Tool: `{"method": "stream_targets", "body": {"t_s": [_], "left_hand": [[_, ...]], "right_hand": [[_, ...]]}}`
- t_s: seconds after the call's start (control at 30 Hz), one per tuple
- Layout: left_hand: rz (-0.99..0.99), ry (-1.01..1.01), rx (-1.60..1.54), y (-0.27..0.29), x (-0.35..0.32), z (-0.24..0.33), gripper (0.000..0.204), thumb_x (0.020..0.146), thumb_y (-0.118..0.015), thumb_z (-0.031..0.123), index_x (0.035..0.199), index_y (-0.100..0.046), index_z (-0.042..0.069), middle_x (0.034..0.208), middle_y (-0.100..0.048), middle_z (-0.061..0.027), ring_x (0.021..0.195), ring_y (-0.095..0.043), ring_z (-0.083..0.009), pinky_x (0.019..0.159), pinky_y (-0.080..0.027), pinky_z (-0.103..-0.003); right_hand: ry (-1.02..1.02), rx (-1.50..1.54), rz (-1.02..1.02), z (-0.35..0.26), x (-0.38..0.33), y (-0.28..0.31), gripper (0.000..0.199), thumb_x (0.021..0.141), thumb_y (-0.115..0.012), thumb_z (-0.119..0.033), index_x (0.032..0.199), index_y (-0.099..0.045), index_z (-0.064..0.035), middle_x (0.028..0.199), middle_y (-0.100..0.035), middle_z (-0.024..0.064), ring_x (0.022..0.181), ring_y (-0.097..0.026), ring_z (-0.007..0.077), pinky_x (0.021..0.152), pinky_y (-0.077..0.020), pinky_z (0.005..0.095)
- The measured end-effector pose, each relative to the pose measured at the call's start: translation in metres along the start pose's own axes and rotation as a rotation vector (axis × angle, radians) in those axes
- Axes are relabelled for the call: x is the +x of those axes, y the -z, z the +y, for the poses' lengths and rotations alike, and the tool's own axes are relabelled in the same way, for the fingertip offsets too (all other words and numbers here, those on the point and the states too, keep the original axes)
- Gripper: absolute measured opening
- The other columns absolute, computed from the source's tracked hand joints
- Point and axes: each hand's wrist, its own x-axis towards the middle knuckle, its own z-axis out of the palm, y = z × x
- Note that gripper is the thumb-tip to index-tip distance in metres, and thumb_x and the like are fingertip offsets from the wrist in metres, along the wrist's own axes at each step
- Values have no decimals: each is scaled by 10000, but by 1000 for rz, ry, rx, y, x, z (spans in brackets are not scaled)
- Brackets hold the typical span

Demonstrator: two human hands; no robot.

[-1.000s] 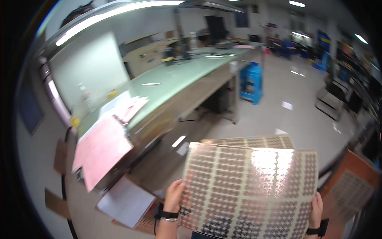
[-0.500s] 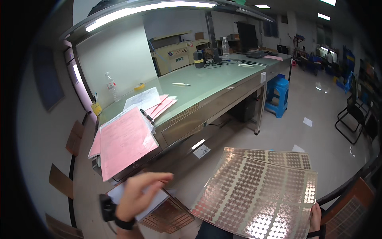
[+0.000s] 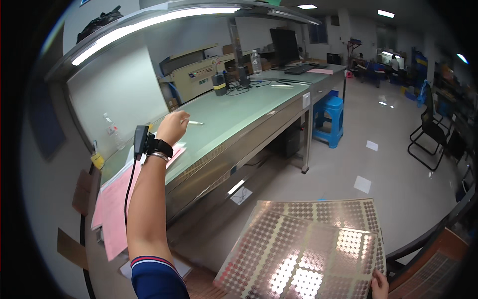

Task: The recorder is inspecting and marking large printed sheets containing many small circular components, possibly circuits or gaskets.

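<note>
The right hand (image 3: pixel 380 285), at the lower right of the frame, grips the right edge of the front panel (image 3: pixel 294 249), thumb lying over the face and the other fingers mostly hidden. The left hand (image 3: pixel 173 127) reaches out left of centre, fingers loosely curled beside a white pen (image 3: pixel 197 122) — whether they touch or hold it I cannot tell.

The front panel fills the lower middle of the frame, tilted, its coppery face set with rows of small discs. It overlaps a rear panel (image 3: pixel 348 210) of the same pattern, which shows along the top and right; whether the right hand pinches both is hidden.

The front panel looks thin and fairly stiff, probably light for its area but awkward because it is broad. Its bright sheen suggests a slick face that would mark or scratch easily, and the two panels may slide on each other. The plain border strips seem the best hold — one hand at each side edge, fingers off the discs.

Farther out, pink sheets (image 3: pixel 110 202) lie at the near end of the green-topped bench (image 3: pixel 234 110), left of the forearm. A blue stool (image 3: pixel 328 122) stands beyond, at the bench's far end, right of centre.
</note>
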Motion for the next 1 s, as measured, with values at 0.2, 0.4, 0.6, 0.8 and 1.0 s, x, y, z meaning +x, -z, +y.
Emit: {"method": "stream_targets", "body": {"t_s": [0.2,0.4,0.6,0.8,1.0], "left_hand": [[-92,36,132,-126,34,-57,554,776,-441,-123,1277,-554,84,1348,-526,-203,1223,-524,-353,1030,-432,-412],[-235,-52,180,-202,71,-141,262,872,-464,2,1035,-670,14,1058,-668,-223,1080,-614,-362,929,-479,-421],[-69,-314,259,-205,102,-188,49,818,-500,-15,777,-528,-18,748,-562,-226,739,-570,-390,636,-414,-434],[-36,-275,205,-180,80,-88,34,884,-514,-4,869,-490,-22,840,-562,-210,807,-563,-386,713,-448,-419],[44,-140,-672,-84,55,114,158,988,-540,161,1049,-597,26,878,-620,-67,801,-629,-138,748,-501,-284]], "right_hand": [[-207,324,156,-3,-31,9,397,1004,-522,-169,1382,-487,-53,1317,-564,115,1087,-605,192,886,-515,326],[-357,388,361,-40,-20,-3,327,986,-507,-85,1298,-521,10,1154,-620,82,917,-615,135,795,-488,249],[-348,409,304,-42,-9,-8,332,985,-499,-41,1313,-515,4,1178,-610,95,980,-608,144,881,-488,276],[-363,388,359,-58,-24,-3,347,982,-511,-62,1327,-518,-22,1218,-608,86,990,-608,124,851,-480,253],[-173,456,400,-73,-22,-14,329,975,-523,-58,1299,-525,-4,1159,-626,95,955,-620,131,829,-493,260]]}}
